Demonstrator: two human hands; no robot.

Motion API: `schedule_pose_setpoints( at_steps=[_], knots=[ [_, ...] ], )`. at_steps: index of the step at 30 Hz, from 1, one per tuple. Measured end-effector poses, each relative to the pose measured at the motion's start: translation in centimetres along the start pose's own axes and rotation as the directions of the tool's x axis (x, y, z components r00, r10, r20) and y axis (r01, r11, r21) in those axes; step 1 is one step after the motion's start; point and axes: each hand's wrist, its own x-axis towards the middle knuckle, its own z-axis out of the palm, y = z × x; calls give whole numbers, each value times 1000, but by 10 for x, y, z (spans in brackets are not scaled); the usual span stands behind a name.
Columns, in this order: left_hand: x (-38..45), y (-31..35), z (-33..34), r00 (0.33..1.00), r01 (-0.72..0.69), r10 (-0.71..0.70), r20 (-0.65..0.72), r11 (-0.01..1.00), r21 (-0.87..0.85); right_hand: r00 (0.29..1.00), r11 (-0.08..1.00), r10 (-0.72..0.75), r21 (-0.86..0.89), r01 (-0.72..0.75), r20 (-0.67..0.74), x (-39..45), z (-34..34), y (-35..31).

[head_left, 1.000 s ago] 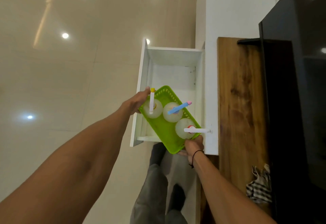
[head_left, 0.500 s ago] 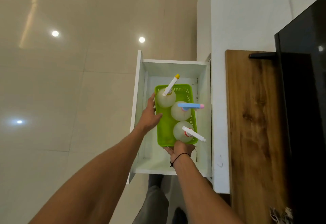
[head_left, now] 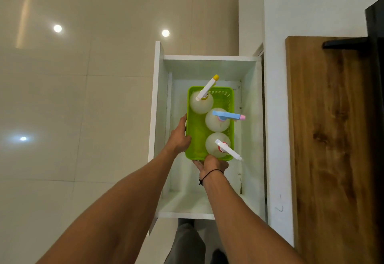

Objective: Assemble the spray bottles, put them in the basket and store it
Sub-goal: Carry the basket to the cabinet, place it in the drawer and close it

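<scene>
Storing step: the green basket of spray bottles is going down into the open white drawer.

The green basket point(head_left: 197, 137) sits inside the white drawer point(head_left: 209, 64), toward the drawer's back, with bare drawer floor showing at its near side. Three spray bottles stand in the basket: the one with the yellow tip point(head_left: 202, 102) at the far end, the one with the blue sprayer point(head_left: 217, 121) in the middle, the one with the white sprayer point(head_left: 217, 145) at the near end. The left hand point(head_left: 179, 137) holds the basket's left wall, fingers curled on the rim. The right hand point(head_left: 212, 165) holds the near end from below; its fingers are tucked under, so I cannot tell just how they lie. I think the bottles are all put together already. I cannot tell if the basket rests on the drawer floor yet. Next, both hands should let go, come out, and push the drawer shut gently so no bottle tips.
</scene>
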Motion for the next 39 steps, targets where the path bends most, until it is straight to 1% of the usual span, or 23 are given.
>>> schedule_pose_setpoints(
  at_steps=[7,14,17,20,24,27,29,30,33,34,35,37,38,39],
  knots=[
    [35,-15,4,999,42,-42,2,999,7,999,999,21,36,-22,38,32,19,10],
    [51,-35,15,998,55,-55,1,998,-13,998,997,37,70,-40,54,54,19,26],
    [55,-41,21,998,70,-70,-2,998,8,997,995,34,90,-40,68,59,21,28],
    [58,-42,27,993,115,-115,-11,993,28,997,996,22,87,-28,70,66,20,28],
    [55,-35,31,984,174,-175,42,984,32,997,994,13,107,-22,78,71,18,25],
    [47,-30,29,972,222,-229,62,970,103,994,995,17,97,-27,103,69,16,23],
    [39,-27,25,972,225,-234,30,957,184,991,998,45,47,-51,128,63,13,20],
    [33,-26,22,978,202,-209,5,951,234,989,997,65,24,-68,132,61,12,18],
    [10,-24,6,993,91,-55,-108,930,356,988,993,118,-27,-116,98,52,8,14],
    [2,-24,1,988,65,-11,-157,937,343,988,991,129,-44,-126,82,46,7,12],
    [-5,-22,-4,978,41,19,-208,960,278,988,990,135,-58,-131,73,41,5,10],
    [-21,-12,-13,945,-41,66,-319,996,84,985,985,147,-100,-138,88,30,3,9],
    [-29,-7,-16,917,-111,115,-382,993,34,982,981,153,-137,-138,109,22,1,8],
    [-40,-2,-18,874,-183,178,-452,982,33,978,975,162,-171,-138,131,13,0,7]
  ],
)
